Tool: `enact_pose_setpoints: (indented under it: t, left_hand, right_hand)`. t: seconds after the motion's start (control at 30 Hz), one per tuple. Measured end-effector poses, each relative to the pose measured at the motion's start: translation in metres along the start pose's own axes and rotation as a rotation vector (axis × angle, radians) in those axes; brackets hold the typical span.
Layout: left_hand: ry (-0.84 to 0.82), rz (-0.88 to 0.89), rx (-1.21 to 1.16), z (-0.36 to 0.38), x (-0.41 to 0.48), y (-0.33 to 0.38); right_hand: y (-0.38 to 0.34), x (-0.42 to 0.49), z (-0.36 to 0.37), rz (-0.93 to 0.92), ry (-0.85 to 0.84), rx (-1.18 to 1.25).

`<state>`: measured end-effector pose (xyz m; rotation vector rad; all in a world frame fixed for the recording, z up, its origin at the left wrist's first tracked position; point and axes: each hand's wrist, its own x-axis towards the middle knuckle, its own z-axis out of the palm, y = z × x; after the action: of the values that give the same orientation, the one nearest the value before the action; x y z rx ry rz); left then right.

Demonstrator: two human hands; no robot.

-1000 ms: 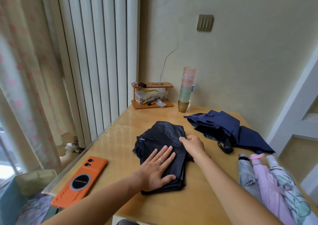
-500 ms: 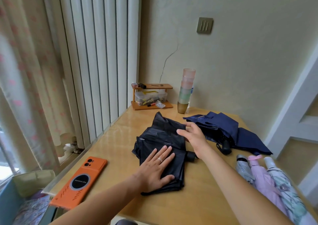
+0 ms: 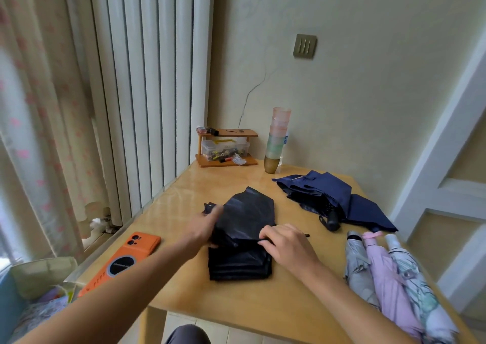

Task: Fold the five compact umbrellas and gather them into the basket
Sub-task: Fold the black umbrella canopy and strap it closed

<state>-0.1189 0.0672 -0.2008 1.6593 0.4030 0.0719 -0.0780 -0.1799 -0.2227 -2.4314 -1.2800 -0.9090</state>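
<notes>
A black umbrella (image 3: 244, 220) lies half folded in the middle of the wooden table (image 3: 236, 299). My left hand (image 3: 205, 225) grips its left edge, blurred in motion. My right hand (image 3: 286, 241) pinches a fold of its canopy on the right side. A navy umbrella (image 3: 328, 199) lies loose and unfolded behind on the right. Three folded umbrellas, grey (image 3: 359, 267), pink (image 3: 386, 275) and pale patterned (image 3: 415, 280), lie side by side at the table's right front. A basket (image 3: 39, 272) sits low at the left, below the table.
An orange phone (image 3: 123, 259) lies at the table's left front edge. A small wooden shelf (image 3: 226, 146) with a clear box and a stack of coloured cups (image 3: 277, 141) stand at the back by the wall. A curtain and radiator are on the left.
My left hand has lifted off the flat canopy and moved to its left edge. My right hand came back toward me and folded the canopy's far flap over, now pinching it.
</notes>
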Motion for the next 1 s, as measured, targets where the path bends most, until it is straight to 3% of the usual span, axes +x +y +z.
enact_pose_setpoints:
  t: [0.1, 0.3, 0.43, 0.53, 0.73, 0.83, 1.0]
  left_hand:
    - [-0.053, -0.010, 0.072, -0.007, 0.004, 0.002]
    - [-0.095, -0.040, 0.020, -0.011, -0.001, 0.011]
    - [-0.339, -0.180, -0.045, -0.024, -0.007, 0.017]
    - [-0.366, -0.151, 0.060, -0.032, 0.001, 0.014]
    - [-0.413, -0.131, 0.136, -0.040, 0.003, 0.015]
    - [-0.455, -0.145, 0.147, -0.040, 0.001, 0.017]
    - [-0.516, -0.189, 0.201, -0.036, -0.003, 0.017]
  right_hand:
    - [0.000, -0.002, 0.002, -0.111, 0.095, -0.099]
    - [-0.007, -0.002, -0.002, -0.055, 0.159, -0.102]
    - [-0.010, -0.004, -0.008, 0.012, 0.104, -0.036]
    - [-0.011, -0.003, -0.012, 0.086, 0.003, 0.000]
    - [-0.013, 0.001, -0.013, 0.099, 0.058, 0.012]
    - [-0.017, -0.002, -0.017, 0.313, 0.020, 0.190]
    - [-0.028, 0.008, -0.029, 1.094, -0.210, 0.705]
